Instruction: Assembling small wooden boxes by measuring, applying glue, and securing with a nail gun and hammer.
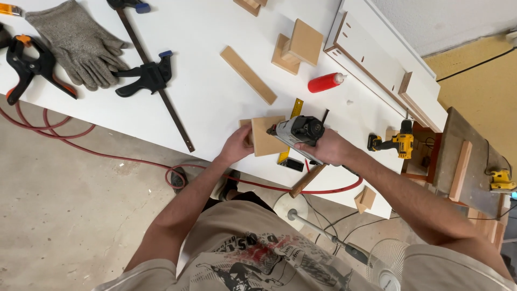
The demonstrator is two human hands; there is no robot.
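At the near edge of the white table (204, 102), the left hand (235, 145) steadies a flat square piece of tan fibreboard (267, 136), its grip pinching the piece's left side together with a second small piece (245, 129) set against it. The right hand (328, 148) has its grip wrapped tight around the handle of a grey and black pneumatic nail gun (296, 131), whose head lies over the right part of the square piece. A yellow ruler (291, 126) runs under the gun, partly hidden.

To do this well, I judge that the gun's nose should sit flat and square on the board, directly above the edge of the piece beneath, so a fastener cannot break out at the side. The left fingers belong well apart from the nose and from the line of fire. Firm downward pressure on both pieces should keep the joint from shifting. The red air hose (81, 146) trailing over the floor needs slack, lest it tug the gun.

Farther off lie a red glue bottle (325, 82), a long tan strip (248, 74) and a black bar clamp (153, 75).
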